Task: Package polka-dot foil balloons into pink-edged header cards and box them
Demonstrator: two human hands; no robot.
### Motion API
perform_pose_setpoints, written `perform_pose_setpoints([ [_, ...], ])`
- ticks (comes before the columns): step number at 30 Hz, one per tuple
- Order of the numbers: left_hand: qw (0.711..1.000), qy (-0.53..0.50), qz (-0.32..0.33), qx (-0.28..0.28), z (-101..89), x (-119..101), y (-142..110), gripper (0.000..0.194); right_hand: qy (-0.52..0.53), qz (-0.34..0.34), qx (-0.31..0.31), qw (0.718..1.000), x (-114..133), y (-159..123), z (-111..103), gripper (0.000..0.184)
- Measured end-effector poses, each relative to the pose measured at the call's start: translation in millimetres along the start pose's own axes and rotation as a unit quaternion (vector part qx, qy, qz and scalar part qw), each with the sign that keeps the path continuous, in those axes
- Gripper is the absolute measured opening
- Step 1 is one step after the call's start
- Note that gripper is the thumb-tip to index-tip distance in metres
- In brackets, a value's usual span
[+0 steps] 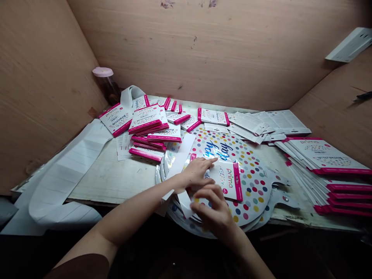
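A stack of round foil balloons (250, 186) with coloured polka dots and blue script lies at the table's front edge. On top sits a white Prima header card (225, 180) with a magenta edge. My left hand (197, 172) rests on the foil, fingers spread, its fingertips touching the card's upper edge. Just below, my right hand (213, 207) curls over the foil near the card's lower left corner. What its fingers pinch is hidden. A white paper strip (181, 161) lies under my left wrist.
Piles of magenta-edged Prima packets (145, 120) cover the back left of the worn table (110, 178), with another stack (325, 162) at right. Loose printed sheets (261, 124) lie behind. White paper sheets (66, 170) hang off the left edge. Plywood walls enclose the table.
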State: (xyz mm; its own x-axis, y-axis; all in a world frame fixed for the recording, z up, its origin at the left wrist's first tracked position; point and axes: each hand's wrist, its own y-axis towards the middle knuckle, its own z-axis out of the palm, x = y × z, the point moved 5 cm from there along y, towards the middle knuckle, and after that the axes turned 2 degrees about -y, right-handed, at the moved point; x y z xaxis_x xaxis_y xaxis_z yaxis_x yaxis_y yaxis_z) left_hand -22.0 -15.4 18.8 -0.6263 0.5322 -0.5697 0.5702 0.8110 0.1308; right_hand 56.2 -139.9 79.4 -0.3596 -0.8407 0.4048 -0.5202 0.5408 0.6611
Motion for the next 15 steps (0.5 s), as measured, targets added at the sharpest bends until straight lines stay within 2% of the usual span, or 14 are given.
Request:
perform_pose_setpoints([
  [3,1.0,-0.014,0.009,-0.007,-2.1,-1.3,-1.2,0.091,0.041,0.002,0.016,0.999,9.8,-16.8,-11.9,0.025],
  [5,1.0,-0.02,0.008,-0.002,-2.2,-0.6,-1.2,0.092,0.094,0.057,0.021,0.994,-6.5,-18.8,-24.3,0.017],
  [7,1.0,-0.021,0.01,-0.001,-2.2,0.1,-0.7,0.09,0.119,0.157,0.047,0.979,-44.5,-13.9,-34.7,0.008],
  [9,1.0,-0.019,0.015,-0.005,-2.0,0.5,-0.4,0.089,0.093,0.247,0.094,0.96,-91.4,-6.9,-40.6,0.012],
  [12,1.0,-0.013,0.018,-0.011,-1.4,0.9,-0.4,0.088,0.014,0.295,0.161,0.942,-146.9,3.4,-40.1,0.018],
  [15,1.0,-0.009,0.012,-0.012,-1.5,0.7,-0.7,0.088,-0.025,0.302,0.187,0.934,-169.9,9.7,-31.0,0.018],
])
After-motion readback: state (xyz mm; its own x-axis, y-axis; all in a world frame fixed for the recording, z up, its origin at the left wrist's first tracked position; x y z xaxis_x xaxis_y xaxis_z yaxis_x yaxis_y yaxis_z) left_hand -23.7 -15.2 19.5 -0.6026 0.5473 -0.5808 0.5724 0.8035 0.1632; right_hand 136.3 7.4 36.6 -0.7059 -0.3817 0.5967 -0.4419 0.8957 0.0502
